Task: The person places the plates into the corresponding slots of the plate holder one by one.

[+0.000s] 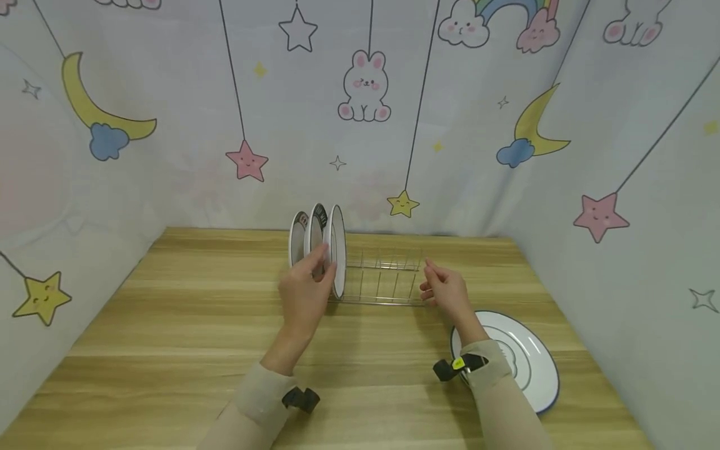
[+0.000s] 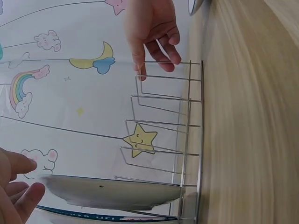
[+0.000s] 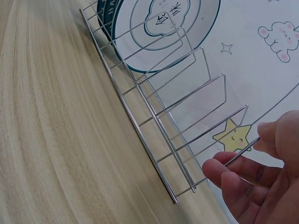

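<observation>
A pale cloth (image 1: 315, 137) printed with moons, stars and rabbits hangs round the far side of a wood-grained table (image 1: 169, 300). Near the table's back edge I see a wire rack (image 1: 382, 304), its slots running left to right. A white plate (image 1: 531, 359) with a dark rim lies flat on the table, partly under the person's right forearm. Three more stand upright at the rack's left end: a left plate (image 1: 295, 240), a middle plate (image 1: 317, 228) and a right plate (image 1: 339, 250). The left hand (image 1: 305, 290) is at the right plate's near edge, fingers and thumb parted either side of the rim, pinching nothing; whether they touch it I can't tell. The right hand (image 1: 448, 292) grasps the rack's right end wire between thumb and fingers.
</observation>
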`<state>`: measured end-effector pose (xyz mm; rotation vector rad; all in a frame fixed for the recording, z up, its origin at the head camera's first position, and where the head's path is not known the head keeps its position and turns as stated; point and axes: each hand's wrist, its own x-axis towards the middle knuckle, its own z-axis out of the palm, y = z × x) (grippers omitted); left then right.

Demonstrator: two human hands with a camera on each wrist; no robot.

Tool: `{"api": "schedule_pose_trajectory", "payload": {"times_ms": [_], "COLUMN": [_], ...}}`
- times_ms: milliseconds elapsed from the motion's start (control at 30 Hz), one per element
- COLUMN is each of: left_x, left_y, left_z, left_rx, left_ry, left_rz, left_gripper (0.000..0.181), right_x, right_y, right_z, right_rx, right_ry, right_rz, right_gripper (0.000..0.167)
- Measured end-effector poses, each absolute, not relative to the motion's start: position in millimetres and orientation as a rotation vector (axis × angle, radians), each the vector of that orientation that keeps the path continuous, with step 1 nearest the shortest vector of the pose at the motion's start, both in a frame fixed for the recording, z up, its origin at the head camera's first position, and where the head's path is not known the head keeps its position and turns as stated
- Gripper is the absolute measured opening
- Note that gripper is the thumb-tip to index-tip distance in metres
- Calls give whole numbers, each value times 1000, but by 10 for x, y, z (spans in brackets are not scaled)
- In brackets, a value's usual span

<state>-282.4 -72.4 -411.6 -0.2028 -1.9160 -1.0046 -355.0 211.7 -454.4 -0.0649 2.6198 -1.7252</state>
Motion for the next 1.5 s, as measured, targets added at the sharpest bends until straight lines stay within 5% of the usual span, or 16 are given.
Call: {"api": "schedule_pose_trajectory", "payload": {"times_ms": [767,1500], "left_x": [-2739,-2784], "left_y": [-1178,-1577], "left_z": [-3912,-4211], "left_rx": [-118,65], "left_ry": [-1790,-1979], "left_rz": [-1486,-1494], "left_gripper": [35,27], "right_x": [-3516,-3528], "right_y": [2123,2114], "right_z": [-4451,-4449], "right_rx": [-71,-97], "right_ry": [2609,2625], "right_rz": [-1737,-1691], "right_gripper": [46,46]}}
